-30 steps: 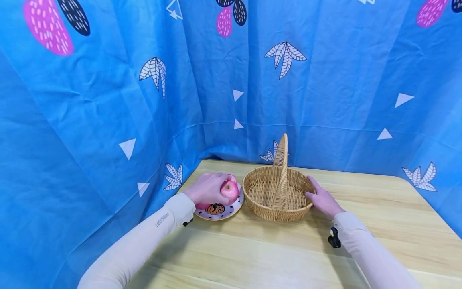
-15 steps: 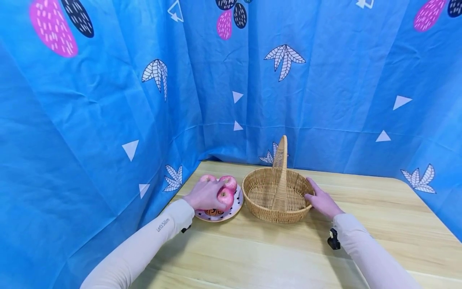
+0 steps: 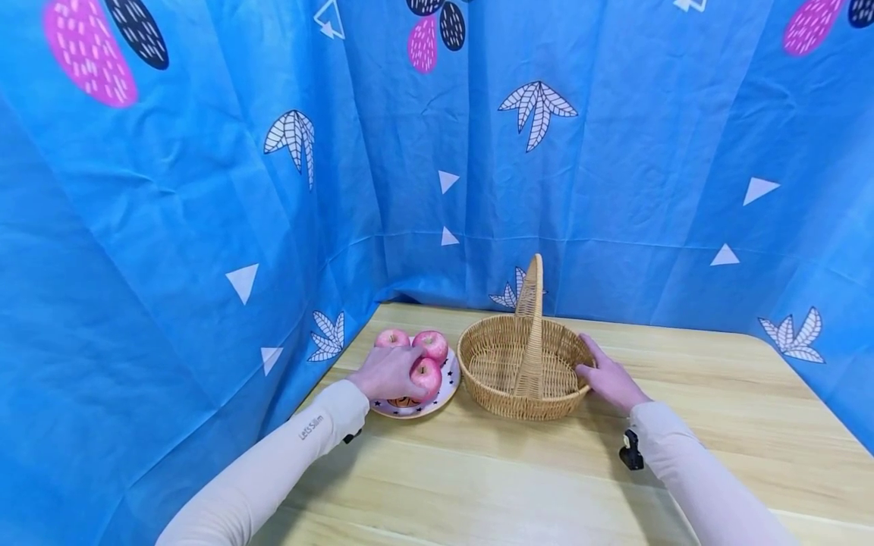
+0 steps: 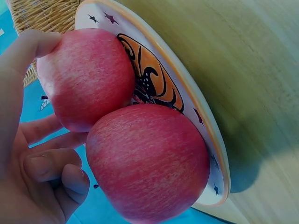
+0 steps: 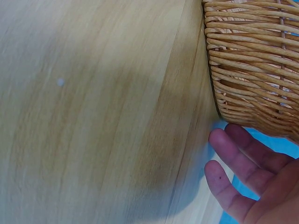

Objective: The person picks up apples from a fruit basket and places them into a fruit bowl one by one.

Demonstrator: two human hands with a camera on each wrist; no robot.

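Note:
My left hand grips a pink-red apple over the front of a round plate. Beside it in the left wrist view, a second apple sits on the plate, which has stars and an orange pumpkin pattern. Two more apples, one at the back left and one at the back right, lie behind the hand. At the right end of the wicker basket, my right hand holds the rim. Its lower fingers reach to the outer wall; the thumb is hidden in the right wrist view.
The basket stands just right of the plate, its tall arched handle rising over the middle. Both rest on a light wooden table. A blue patterned curtain hangs behind and along the left.
My left hand has brought its apple lower and toward the plate's front, uncovering the apples behind. My right hand stays at the basket's rim.

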